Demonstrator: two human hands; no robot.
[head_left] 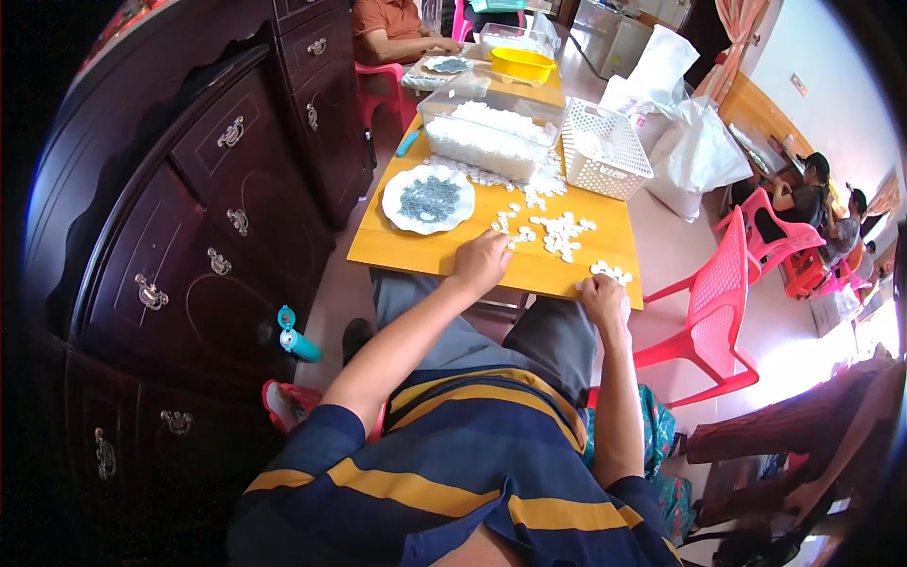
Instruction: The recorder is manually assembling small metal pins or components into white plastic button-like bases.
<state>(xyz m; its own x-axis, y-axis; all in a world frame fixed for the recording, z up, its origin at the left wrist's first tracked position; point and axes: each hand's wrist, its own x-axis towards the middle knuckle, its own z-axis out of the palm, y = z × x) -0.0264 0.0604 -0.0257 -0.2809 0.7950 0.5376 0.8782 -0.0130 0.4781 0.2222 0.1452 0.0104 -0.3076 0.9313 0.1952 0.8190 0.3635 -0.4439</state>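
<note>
My left hand (482,263) rests at the near edge of the yellow wooden table (378,243), its fingers curled together beside small white round pieces (565,232). Whatever those fingers hold is hidden. Further right, my right hand (606,300) is also closed at the table's edge, touching or close to another little group of white pieces (610,273); its fingertips are hard to make out. Beyond my left hand sits a white scalloped plate (395,197) heaped with tiny dark grey pieces (430,199). A clear plastic bin (444,146) full of white pieces stands behind it.
Right of the bin is a white perforated basket (605,178); left of it lies a blue tool (407,144). Large white sacks (694,151) and pink chairs (713,312) stand on the right. A dark cabinet (189,255) lines the left. Another person (392,28) sits across.
</note>
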